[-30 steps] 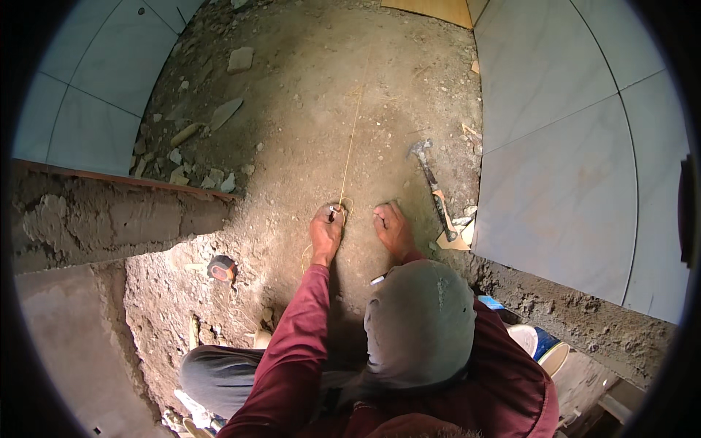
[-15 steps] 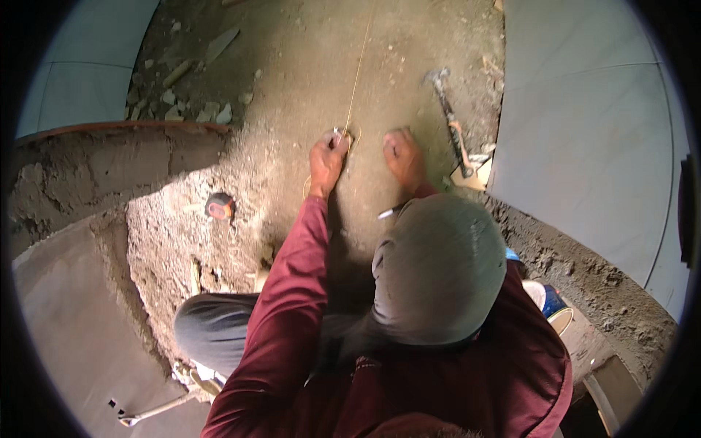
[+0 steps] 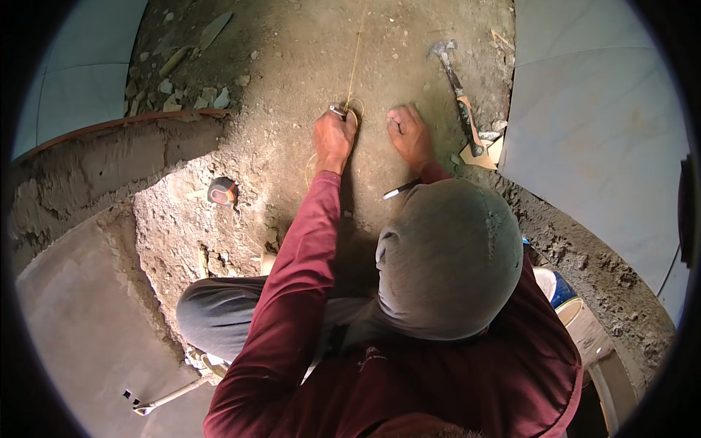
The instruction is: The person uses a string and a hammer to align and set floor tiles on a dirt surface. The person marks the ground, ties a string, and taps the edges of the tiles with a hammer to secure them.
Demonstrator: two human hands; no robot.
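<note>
My left hand (image 3: 335, 141) is closed over the bare ground, gripping a thin yellow string (image 3: 357, 62) that runs straight away from me. A small whitish, pin-like piece (image 3: 336, 110) sticks out beside its thumb; its kind is unclear. The string makes a loose loop by the fingertips, and slack trails past the wrist. Just to the right, my right hand (image 3: 411, 137) has its fingers curled and thumb pressed in; whatever they hold is too small to make out. A black-and-white marker pen (image 3: 401, 190) lies below the right wrist, by my grey-trousered knee (image 3: 447, 259).
A hammer (image 3: 460, 98) lies at the right, beside tile scraps (image 3: 482, 153). An orange-and-black tape measure (image 3: 222, 191) rests at the left. Grey tiles (image 3: 584, 109) border the dirt strip, with rubble (image 3: 212, 96) at the far left. A blue-and-white container (image 3: 558, 288) stands behind my right knee.
The whole view has shifted slightly. My right hand's fingers have turned and show more clearly. The string's loop stands out more above my left hand, which keeps its grip.
</note>
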